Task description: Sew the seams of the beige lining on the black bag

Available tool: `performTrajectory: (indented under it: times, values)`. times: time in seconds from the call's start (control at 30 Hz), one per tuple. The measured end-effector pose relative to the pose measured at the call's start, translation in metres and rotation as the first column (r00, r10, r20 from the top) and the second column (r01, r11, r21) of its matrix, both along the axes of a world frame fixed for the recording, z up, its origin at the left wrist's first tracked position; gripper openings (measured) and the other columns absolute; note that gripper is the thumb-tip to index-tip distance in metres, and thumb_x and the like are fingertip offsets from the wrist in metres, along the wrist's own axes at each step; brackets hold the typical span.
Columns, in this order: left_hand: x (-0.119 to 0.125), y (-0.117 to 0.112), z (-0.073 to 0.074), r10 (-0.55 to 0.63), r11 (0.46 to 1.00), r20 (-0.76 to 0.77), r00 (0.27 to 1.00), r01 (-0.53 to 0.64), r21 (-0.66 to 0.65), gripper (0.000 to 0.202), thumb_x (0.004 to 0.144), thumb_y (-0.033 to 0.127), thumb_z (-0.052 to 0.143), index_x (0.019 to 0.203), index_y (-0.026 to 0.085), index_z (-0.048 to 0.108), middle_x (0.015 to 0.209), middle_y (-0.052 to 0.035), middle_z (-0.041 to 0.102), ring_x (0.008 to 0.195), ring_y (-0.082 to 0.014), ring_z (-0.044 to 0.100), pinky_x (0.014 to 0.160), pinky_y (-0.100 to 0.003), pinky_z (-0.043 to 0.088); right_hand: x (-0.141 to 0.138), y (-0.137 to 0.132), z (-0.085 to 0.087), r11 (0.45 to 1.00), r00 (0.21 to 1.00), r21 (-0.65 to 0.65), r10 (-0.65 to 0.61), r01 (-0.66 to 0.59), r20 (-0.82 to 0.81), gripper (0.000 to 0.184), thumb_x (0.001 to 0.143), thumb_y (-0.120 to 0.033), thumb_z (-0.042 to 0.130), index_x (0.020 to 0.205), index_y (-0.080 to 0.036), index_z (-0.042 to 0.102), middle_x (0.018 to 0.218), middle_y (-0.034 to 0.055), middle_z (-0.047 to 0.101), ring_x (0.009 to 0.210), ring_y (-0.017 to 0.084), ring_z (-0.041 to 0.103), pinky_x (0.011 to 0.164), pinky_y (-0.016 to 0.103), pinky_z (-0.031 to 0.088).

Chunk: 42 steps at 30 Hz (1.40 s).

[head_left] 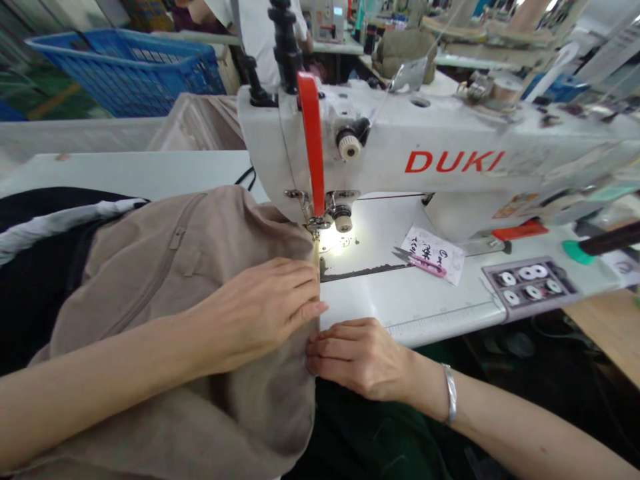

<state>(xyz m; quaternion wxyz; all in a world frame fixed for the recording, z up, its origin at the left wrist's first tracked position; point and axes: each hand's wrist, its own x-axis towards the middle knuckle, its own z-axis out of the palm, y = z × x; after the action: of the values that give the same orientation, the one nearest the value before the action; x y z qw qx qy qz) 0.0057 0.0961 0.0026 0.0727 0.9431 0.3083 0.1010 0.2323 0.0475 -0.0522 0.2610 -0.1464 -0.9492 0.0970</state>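
Note:
A taupe cloth piece (pixel 270 413) with a zipper (pixel 176 241) set into it lies bunched across the left of the sewing machine table. Its right edge runs up to the needle area beneath the lit presser foot (pixel 316 233) of the white sewing machine (pixel 380 133). My left hand (pixel 270 300) rests flat on the cloth just in front of the foot, fingers stretched toward the edge and thumb reaching past it. Nearer to me, my right hand (pixel 350 353) pinches that same edge, with its fingertips partly hidden.
Pink-handled thread snips (pixel 423 261) lie on a written paper note (pixel 453 257) to the right. A bobbin tray (pixel 530 283) sits by the table's front edge. Black cloth (pixel 40 267) lies at left. Behind stand a blue basket (pixel 135 73) and a person (pixel 260 33).

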Motion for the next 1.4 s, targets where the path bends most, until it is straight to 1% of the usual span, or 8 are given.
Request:
performTrajectory:
  times: [0.13, 0.27, 0.37, 0.47, 0.6, 0.8, 1.17, 1.4]
  values:
    - [-0.024, 0.021, -0.040, -0.012, 0.991, -0.118, 0.993, 0.027, 0.128, 0.029, 0.104, 0.036, 0.046, 0.094, 0.018, 0.067, 0.108, -0.0064, 0.067, 0.110, -0.0240, 0.057, 0.097, -0.040, 0.043, 0.000, 0.001, -0.001, 1.000, 1.000, -0.021, 0.011, -0.010, 0.022, 0.031, 0.107, -0.020, 0.043, 0.090, -0.017, 0.068, 0.103, 0.0054, 0.073, 0.090, 0.013, 0.067, 0.077, 0.024, 0.054]
    - [-0.034, 0.016, -0.056, 0.020, 0.978, -0.085, 0.996, -0.002, 0.208, 0.024, 0.102, 0.028, 0.050, 0.115, 0.015, 0.065, 0.115, -0.0080, 0.065, 0.117, -0.0243, 0.053, 0.099, -0.038, 0.044, -0.002, 0.001, -0.001, 1.000, 1.000, -0.021, 0.019, -0.019, -0.020, 0.027, 0.104, -0.019, 0.049, 0.084, -0.017, 0.066, 0.101, 0.0044, 0.073, 0.089, 0.013, 0.066, 0.075, 0.024, 0.054]
    - [-0.035, 0.015, -0.056, 0.013, 0.975, -0.120, 0.993, 0.014, 0.220, 0.040, 0.102, 0.026, 0.047, 0.141, 0.019, 0.053, 0.134, -0.0064, 0.060, 0.121, -0.0238, 0.051, 0.103, -0.038, 0.043, -0.005, 0.000, 0.003, 1.000, 0.998, -0.019, 0.017, -0.018, -0.055, 0.027, 0.103, -0.019, 0.050, 0.080, -0.017, 0.065, 0.096, 0.0043, 0.072, 0.087, 0.014, 0.066, 0.072, 0.025, 0.053]
    - [-0.037, 0.016, -0.055, -0.001, 0.982, -0.175, 0.985, 0.034, 0.186, 0.045, 0.103, 0.025, 0.043, 0.148, 0.024, 0.047, 0.145, -0.0022, 0.056, 0.119, -0.0229, 0.051, 0.101, -0.038, 0.043, -0.006, -0.001, 0.005, 1.000, 0.998, -0.018, 0.025, -0.026, -0.049, 0.025, 0.101, -0.019, 0.052, 0.080, -0.017, 0.064, 0.091, 0.0044, 0.069, 0.084, 0.016, 0.065, 0.070, 0.027, 0.053]
    - [-0.038, 0.014, -0.052, -0.016, 0.985, -0.180, 0.983, 0.046, 0.167, 0.047, 0.102, 0.024, 0.043, 0.149, 0.024, 0.047, 0.150, -0.0010, 0.053, 0.121, -0.0226, 0.051, 0.102, -0.038, 0.042, -0.006, -0.002, 0.000, 0.999, 0.999, -0.030, 0.045, -0.045, -0.003, 0.017, 0.098, -0.019, 0.057, 0.081, -0.018, 0.061, 0.087, 0.0032, 0.065, 0.080, 0.016, 0.063, 0.068, 0.029, 0.052]
    - [-0.029, 0.009, -0.045, 0.002, 0.968, -0.177, 0.984, 0.042, 0.246, 0.045, 0.101, 0.021, 0.043, 0.145, 0.018, 0.052, 0.146, -0.0063, 0.058, 0.129, -0.0256, 0.051, 0.098, -0.042, 0.040, -0.003, -0.004, -0.007, 0.998, 1.000, -0.060, 0.016, -0.015, 0.022, 0.017, 0.100, -0.020, 0.055, 0.085, -0.017, 0.062, 0.095, 0.0046, 0.067, 0.082, 0.016, 0.062, 0.069, 0.028, 0.050]
    - [-0.005, 0.005, -0.044, 0.073, 0.945, -0.094, 0.993, -0.039, 0.326, 0.037, 0.102, 0.024, 0.047, 0.133, 0.012, 0.061, 0.134, -0.0082, 0.065, 0.119, -0.0251, 0.057, 0.096, -0.042, 0.042, 0.004, 0.000, 0.009, 0.994, 0.996, -0.108, 0.021, -0.012, 0.081, 0.022, 0.101, -0.015, 0.051, 0.084, -0.016, 0.065, 0.096, 0.0057, 0.072, 0.086, 0.016, 0.066, 0.073, 0.028, 0.054]
    - [-0.002, 0.003, -0.046, 0.097, 0.936, -0.042, 0.994, -0.077, 0.343, 0.041, 0.103, 0.025, 0.041, 0.136, 0.012, 0.061, 0.143, -0.0106, 0.060, 0.126, -0.0268, 0.057, 0.102, -0.043, 0.040, 0.007, -0.002, 0.004, 0.993, 0.999, -0.115, 0.015, -0.011, 0.031, 0.023, 0.103, -0.015, 0.048, 0.088, -0.015, 0.066, 0.101, 0.0070, 0.073, 0.097, 0.016, 0.068, 0.084, 0.027, 0.057]
